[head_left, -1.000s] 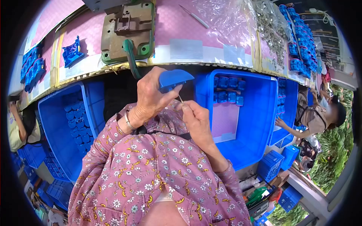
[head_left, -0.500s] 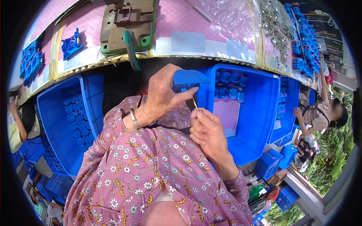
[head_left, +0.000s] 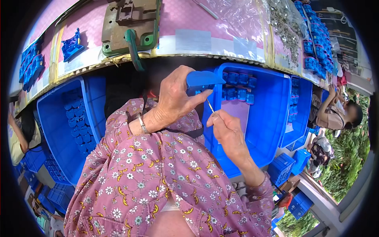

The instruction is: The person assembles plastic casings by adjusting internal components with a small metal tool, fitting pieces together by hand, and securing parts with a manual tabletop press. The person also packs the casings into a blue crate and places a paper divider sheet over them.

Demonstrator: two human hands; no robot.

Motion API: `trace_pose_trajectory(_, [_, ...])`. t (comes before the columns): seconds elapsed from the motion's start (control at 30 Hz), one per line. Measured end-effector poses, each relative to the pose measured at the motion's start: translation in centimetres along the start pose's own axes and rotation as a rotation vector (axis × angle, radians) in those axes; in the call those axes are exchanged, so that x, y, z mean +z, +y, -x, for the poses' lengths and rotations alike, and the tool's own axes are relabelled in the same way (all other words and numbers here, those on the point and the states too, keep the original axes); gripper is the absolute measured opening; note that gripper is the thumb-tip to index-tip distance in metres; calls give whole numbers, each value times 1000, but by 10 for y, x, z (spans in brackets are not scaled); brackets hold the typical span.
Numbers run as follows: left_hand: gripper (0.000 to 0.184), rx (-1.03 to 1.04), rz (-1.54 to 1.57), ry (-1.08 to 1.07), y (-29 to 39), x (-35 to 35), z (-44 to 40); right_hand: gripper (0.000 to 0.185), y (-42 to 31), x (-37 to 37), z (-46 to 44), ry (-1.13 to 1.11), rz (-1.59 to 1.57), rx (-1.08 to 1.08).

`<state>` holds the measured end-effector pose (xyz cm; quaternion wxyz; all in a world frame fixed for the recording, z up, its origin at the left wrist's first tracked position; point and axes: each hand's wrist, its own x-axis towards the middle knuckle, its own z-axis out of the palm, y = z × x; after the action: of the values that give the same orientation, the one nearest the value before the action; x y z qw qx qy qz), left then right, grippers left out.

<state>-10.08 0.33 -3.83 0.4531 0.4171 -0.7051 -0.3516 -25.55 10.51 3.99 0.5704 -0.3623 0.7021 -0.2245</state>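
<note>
My left hand (head_left: 177, 94) is closed around a blue plastic part (head_left: 203, 80), its curved face up, in front of the table's edge. Lower and to the right, my right hand (head_left: 228, 128) pinches a thin metal pin or rod (head_left: 210, 106) that slants up toward the underside of the blue part. Whether the rod's tip touches the part is hidden by the left fingers. Both hands are above my lap, beside a blue bin (head_left: 266, 118).
A green-framed press (head_left: 128, 29) with a green lever (head_left: 133, 49) stands on the pink table (head_left: 177, 19). Another blue bin (head_left: 59, 126) with blue parts is at left. Small metal pieces (head_left: 285, 33) lie by plastic film. Another person (head_left: 331, 112) is at right.
Both hands have shifted right with the blue part and the rod. My right hand has drawn lower and away from my left. The other person at right has raised their arms.
</note>
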Motion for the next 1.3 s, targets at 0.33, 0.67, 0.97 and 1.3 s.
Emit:
trace_pose_trajectory(0.33, [52, -433, 686, -293, -6, -10, -9, 29, -32, -4, -14, 119, -35, -141])
trace_pose_trajectory(0.67, [37, -307, 451, -355, -19, -16, -2, 26, -7, 12, -12, -55, -299, 65])
trace_pose_trajectory(0.97, [38, -621, 525, -306, -11, -4, 2, 19, -40, -36, -25, -319, -559, 400])
trace_pose_trajectory(1.3, [36, -439, 395, -189, -14, 6, -7, 18, -75, -60, -57, -377, -101, 377])
